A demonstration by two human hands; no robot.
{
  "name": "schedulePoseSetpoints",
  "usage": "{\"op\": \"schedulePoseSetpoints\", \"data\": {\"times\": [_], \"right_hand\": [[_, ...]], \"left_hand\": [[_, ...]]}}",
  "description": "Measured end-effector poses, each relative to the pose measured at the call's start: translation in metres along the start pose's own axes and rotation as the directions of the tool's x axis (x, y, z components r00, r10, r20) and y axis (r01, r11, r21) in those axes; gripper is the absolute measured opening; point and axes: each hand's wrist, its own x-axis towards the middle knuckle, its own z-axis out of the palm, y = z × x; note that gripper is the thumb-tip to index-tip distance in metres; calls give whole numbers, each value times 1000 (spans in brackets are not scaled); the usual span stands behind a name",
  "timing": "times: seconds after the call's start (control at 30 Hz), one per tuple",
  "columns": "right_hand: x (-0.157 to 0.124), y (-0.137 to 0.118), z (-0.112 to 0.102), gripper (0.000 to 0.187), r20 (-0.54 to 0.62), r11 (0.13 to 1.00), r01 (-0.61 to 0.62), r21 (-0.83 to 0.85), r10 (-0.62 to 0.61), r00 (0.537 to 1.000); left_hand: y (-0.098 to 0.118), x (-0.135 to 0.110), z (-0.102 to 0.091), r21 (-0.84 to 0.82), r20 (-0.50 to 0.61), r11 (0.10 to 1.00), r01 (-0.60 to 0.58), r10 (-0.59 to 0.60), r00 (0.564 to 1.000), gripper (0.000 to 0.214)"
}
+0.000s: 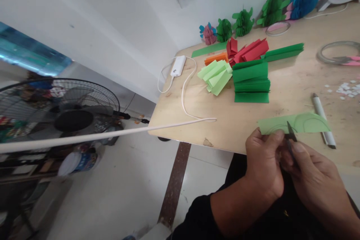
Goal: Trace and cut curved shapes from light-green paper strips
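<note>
At the table's near edge, my left hand (266,161) pinches the lower left side of a light green paper strip (308,123). Curved pencil outlines are drawn on the strip. Closed around a pair of dark scissors (291,132) is my right hand (315,172); the blades lie across the paper near my left thumb, and the handles are mostly hidden by my fingers. A white marker (322,116) with dark ends rests on the table just behind the strip's right end.
Folded paper lies mid-table: light green (216,75), dark green (251,82), red (250,50) and orange (216,58). Paper figures (243,22) line the wall. A white power bank (178,65) trails a cable (112,133) past the table's left edge. Tape (323,54) and white scraps (348,89) lie right.
</note>
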Motion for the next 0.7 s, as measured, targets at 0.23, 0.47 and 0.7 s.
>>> {"op": "schedulePoseSetpoints", "data": {"times": [0.23, 0.47, 0.7], "right_hand": [[0, 1, 0, 46, 4, 1000, 3, 6, -3, 1000], [0, 1, 1, 46, 4, 1000, 6, -6, -6, 1000], [0, -2, 3, 47, -3, 1000, 2, -22, -2, 1000]], "left_hand": [[1, 0, 0, 11, 7, 1000, 3, -3, 1000, 26], [-1, 0, -1, 18, 12, 1000, 1, -2, 1000, 28], [-2, 1, -3, 29, 21, 1000, 6, -7, 1000, 28]]}}
